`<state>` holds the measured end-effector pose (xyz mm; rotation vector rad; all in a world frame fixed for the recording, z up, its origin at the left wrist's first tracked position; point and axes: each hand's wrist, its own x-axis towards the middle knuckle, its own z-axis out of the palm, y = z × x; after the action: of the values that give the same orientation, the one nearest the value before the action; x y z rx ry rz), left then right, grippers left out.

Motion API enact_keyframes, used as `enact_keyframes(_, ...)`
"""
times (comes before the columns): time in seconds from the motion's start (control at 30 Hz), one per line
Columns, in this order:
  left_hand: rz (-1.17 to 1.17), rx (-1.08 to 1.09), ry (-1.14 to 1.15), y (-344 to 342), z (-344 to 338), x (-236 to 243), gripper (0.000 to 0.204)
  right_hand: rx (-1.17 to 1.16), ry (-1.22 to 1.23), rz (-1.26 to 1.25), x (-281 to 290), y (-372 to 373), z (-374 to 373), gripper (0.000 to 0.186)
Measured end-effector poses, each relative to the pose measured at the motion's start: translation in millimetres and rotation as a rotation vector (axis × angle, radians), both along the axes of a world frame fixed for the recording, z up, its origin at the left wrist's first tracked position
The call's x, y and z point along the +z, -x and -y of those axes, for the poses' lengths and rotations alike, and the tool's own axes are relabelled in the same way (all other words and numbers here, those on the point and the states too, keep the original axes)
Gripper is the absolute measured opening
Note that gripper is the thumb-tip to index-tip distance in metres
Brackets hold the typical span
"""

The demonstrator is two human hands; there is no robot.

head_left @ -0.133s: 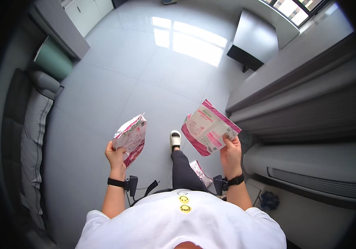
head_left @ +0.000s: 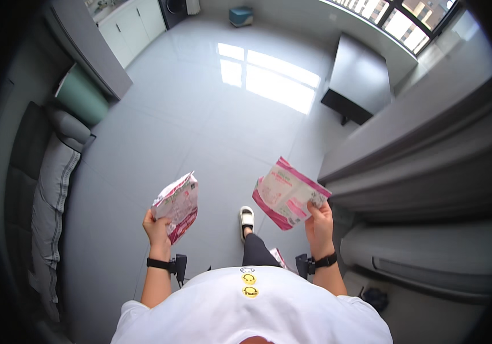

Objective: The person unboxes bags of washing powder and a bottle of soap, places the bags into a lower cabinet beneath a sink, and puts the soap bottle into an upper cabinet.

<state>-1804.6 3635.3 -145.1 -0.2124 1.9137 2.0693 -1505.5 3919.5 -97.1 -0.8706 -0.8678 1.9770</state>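
Observation:
My left hand (head_left: 157, 228) grips a pink-and-white detergent bag (head_left: 181, 200) by its lower left edge, thumb across the front. This bag stands tilted and looks slightly bulged. On the other side, my right hand (head_left: 319, 221) pinches a second, flatter pink-and-white detergent bag (head_left: 282, 194) at its right corner, thumb on top. The two bags are held apart in front of me, above the floor. Part of a third pink-and-white bag (head_left: 278, 257) shows low down beside my right leg, mostly hidden by my body.
Grey tiled floor (head_left: 200, 132) stretches ahead. A sofa with a striped cushion (head_left: 57, 195) lines the left, near a green cylinder (head_left: 82, 94). To the right are a dark low table (head_left: 363, 74), grey curtain (head_left: 423, 155) and white air conditioner (head_left: 418, 252). A blue bin (head_left: 240, 16) stands far off.
The view has tilted up, bringing more of the far room in. My foot and the third bag sit lower in the picture, the bag more hidden. Both hands keep their holds.

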Motion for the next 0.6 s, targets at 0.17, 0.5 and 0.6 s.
enact_keyframes(0.17,-0.124,0.106,0.031,191.0,-54.0,26.2,0.041,0.172,-0.060,-0.112,35.9,209.1,-113.2,0.018)
enact_keyframes(0.5,-0.183,0.274,0.044,391.0,-40.3,27.5,0.045,0.274,-0.184,-0.134,4.6,454.7,-208.1,0.018)
enact_keyframes(0.6,-0.359,0.247,0.023,657.3,-100.0,59.7,0.039,0.149,-0.283,-0.280,31.7,695.9,-252.6,0.020)
